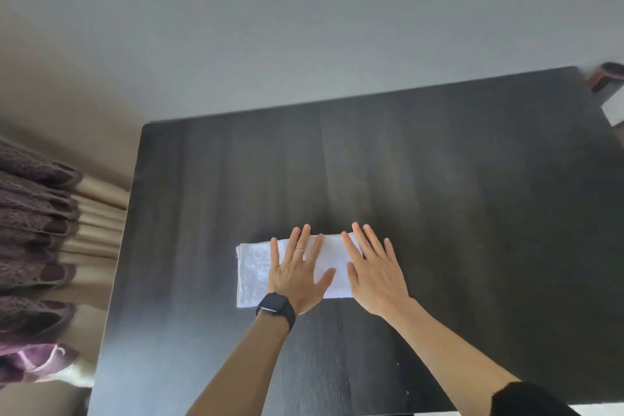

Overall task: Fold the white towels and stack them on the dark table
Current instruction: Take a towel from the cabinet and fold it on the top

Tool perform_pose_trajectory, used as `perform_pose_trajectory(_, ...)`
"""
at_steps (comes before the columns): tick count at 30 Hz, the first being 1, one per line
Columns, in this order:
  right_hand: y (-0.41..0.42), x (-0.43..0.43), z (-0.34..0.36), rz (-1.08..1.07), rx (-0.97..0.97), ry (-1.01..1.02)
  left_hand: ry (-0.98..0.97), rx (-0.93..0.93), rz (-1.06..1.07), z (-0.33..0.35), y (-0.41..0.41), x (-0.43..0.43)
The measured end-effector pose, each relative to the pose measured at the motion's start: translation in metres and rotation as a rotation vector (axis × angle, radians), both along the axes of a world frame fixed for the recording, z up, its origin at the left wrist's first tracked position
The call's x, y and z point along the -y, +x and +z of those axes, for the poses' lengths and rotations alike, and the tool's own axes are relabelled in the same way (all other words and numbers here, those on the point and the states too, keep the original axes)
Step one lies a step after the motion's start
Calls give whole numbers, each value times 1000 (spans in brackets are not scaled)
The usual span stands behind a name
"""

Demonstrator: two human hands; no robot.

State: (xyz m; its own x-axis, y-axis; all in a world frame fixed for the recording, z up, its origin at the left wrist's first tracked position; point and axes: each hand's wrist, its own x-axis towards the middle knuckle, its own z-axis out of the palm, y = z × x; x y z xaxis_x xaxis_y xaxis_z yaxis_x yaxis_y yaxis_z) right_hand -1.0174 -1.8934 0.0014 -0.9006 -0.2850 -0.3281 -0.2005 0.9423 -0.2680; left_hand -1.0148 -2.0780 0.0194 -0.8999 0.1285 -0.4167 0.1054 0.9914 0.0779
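A folded white towel (251, 272) lies flat on the dark table (472, 213), a little toward 8 o'clock from the table's middle. The left hand (299, 272), with a black watch (275, 306) on its wrist, presses on the towel, fingers straight and spread. The right hand (373, 275) lies equally flat over the towel's 3 o'clock end, grasping nothing. Purple curtain folds (37, 230) hang at 9 o'clock, off the table

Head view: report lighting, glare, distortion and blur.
Head view: soft, even light; a pale sheen streaks the dark table beyond the white towel, whose middle is washed out; left hand and right hand are sharp; the wide lens splays the table's edges; the red-and-black object far right is blurred.
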Motion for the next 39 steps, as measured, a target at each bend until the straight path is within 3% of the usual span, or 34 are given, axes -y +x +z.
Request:
perform_pose_trajectory(4,22,-27,46,-123,-4,-80,71,30,85,41,5,-10)
perform_pose_trajectory(8,54,-74,116,-339,-167,-183,234,-35,52,100,1,-43)
perform_pose_trajectory(19,190,-224,287,-977,-521,15,469,-247,-719,256,2,-255)
perform_pose_trajectory(25,319,-292,361,-1255,-819,140,661,-419,-1126,348,93,-400)
perform_pose_trajectory(29,412,-327,404,-1431,-904,270,775,-474,-1324,396,176,-472)
perform_pose_trajectory(39,646,-401,445,-1688,-1049,470,977,-363,-1506,435,380,-612)
